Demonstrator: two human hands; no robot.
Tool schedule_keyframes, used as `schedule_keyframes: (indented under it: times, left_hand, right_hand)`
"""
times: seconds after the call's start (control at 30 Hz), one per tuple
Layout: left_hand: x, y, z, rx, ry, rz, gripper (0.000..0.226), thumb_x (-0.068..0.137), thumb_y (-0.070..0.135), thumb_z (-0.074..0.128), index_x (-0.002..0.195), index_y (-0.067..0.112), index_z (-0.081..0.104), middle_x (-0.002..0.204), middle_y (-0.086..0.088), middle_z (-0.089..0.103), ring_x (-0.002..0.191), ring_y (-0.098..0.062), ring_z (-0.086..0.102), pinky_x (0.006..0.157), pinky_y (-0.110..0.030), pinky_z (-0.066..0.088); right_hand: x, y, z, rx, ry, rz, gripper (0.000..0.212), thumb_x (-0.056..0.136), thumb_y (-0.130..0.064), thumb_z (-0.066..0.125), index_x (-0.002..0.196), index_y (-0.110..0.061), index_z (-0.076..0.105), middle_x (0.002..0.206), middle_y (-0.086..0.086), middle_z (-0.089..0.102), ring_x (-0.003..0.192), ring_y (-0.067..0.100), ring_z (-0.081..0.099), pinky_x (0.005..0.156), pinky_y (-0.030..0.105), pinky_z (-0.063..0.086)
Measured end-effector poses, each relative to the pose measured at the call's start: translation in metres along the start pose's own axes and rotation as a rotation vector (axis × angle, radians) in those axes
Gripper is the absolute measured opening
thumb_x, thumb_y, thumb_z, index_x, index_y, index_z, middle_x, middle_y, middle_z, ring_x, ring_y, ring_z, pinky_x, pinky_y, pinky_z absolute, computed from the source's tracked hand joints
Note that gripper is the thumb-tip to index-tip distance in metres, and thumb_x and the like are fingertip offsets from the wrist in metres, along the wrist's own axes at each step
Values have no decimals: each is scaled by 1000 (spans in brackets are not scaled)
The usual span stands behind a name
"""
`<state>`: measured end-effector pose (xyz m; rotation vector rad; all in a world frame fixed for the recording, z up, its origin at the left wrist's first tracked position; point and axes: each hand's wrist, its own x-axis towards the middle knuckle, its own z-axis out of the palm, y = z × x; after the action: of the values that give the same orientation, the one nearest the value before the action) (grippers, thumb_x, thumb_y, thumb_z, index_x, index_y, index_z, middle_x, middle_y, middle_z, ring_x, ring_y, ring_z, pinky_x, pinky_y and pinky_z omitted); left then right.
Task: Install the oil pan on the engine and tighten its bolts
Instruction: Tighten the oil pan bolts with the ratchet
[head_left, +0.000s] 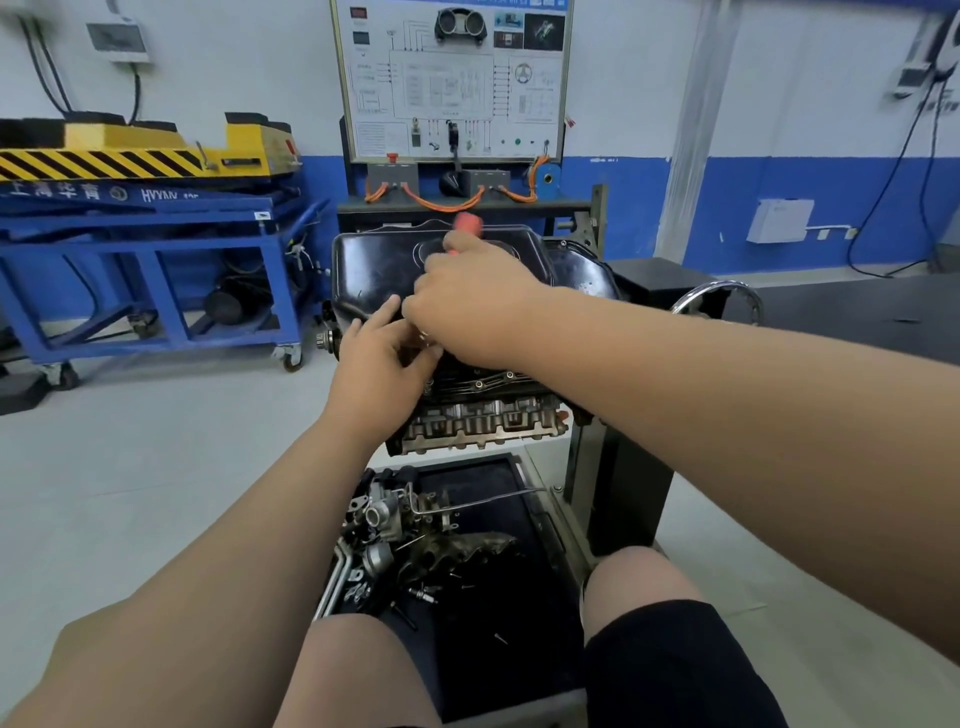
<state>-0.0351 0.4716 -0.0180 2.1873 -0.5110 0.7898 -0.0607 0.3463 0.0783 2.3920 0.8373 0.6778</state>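
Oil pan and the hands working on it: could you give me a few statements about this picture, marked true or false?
1. The right hand grips a red-handled tool. True.
2. The oil pan lies on the floor. False: it sits on top of the engine.
3. The tray below the engine holds loose parts. True.
4. The left hand hangs by the knee. False: it is at the pan's near edge, beside the right hand.
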Motion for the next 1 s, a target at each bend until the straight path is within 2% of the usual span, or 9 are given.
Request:
schedule_keyframes:
  times: [0.07, 0.17, 0.33, 0.43, 0.53, 0.73, 0.87, 0.93, 1.0]
  left_hand:
    - [0, 3, 2, -54, 17, -25, 7, 81, 7, 62, 83, 13, 66, 96, 4, 65, 123, -35, 49, 100, -55, 38]
    - [1, 2, 7, -10, 37, -110, 26, 80, -1, 52, 92, 9, 72, 125, -8, 62, 132, -32, 42, 105, -49, 35]
    - [-1, -6, 5, -91, -40, -42, 15, 88, 13, 61, 81, 2, 69, 94, 12, 60, 130, -31, 44, 100, -58, 36]
    - [2, -1, 7, -126, 14, -85, 12, 83, 2, 56, 76, 6, 65, 103, 3, 63, 128, -33, 45, 99, -52, 40]
    - [4, 0, 9, -64, 71, -82, 20, 80, -2, 49, 73, 5, 66, 90, 5, 62, 125, -34, 48, 99, -46, 41]
    - [-2, -10, 3, -48, -17, -72, 8, 84, 18, 66, 83, 12, 72, 120, 5, 62, 127, -27, 48, 96, -43, 44]
    - [1, -5, 4, -20, 19, -58, 14, 79, 0, 58, 82, 9, 69, 93, 20, 57, 132, -23, 42, 103, -35, 37]
    - [2, -3, 6, 5, 63, -89, 15, 79, -1, 59, 83, 8, 70, 93, 19, 54, 134, -17, 37, 102, -28, 33]
    - [1, -4, 5, -25, 99, -102, 7, 79, 8, 69, 80, 14, 72, 96, 22, 50, 133, -6, 36, 101, -26, 32]
  right_hand:
    - [-2, -7, 4, 29, 14, 88, 36, 94, -34, 42, 61, -22, 35, 66, -6, 45, 68, 19, 43, 80, 36, 29]
    - [-6, -16, 6, 175, 5, 245, 41, 92, -41, 41, 59, -21, 28, 60, -6, 33, 55, 14, 32, 62, 29, 27]
    - [0, 0, 6, 26, 34, -28, 12, 91, -21, 48, 80, -23, 53, 81, -5, 57, 84, 21, 53, 88, 36, 30]
    - [-2, -8, 12, 43, 30, 98, 38, 95, -37, 40, 60, -22, 35, 60, -6, 37, 60, 19, 38, 75, 34, 24]
    - [-6, -15, 12, 198, 21, 259, 44, 93, -47, 38, 58, -23, 28, 59, -4, 31, 59, 18, 37, 61, 31, 28]
    - [-2, -1, 12, -1, 94, -73, 10, 92, -22, 47, 95, -21, 57, 95, -3, 63, 98, 22, 51, 93, 37, 29]
    - [-7, -18, 17, 171, 34, 221, 43, 93, -46, 38, 58, -22, 32, 59, -5, 36, 55, 16, 35, 68, 34, 29]
    - [-8, -18, 15, 260, -12, 318, 44, 91, -49, 41, 57, -22, 29, 59, -5, 31, 55, 17, 36, 60, 31, 28]
    - [-7, -10, 14, 179, 19, 197, 36, 91, -40, 47, 64, -19, 39, 65, -6, 41, 76, 22, 49, 72, 35, 32]
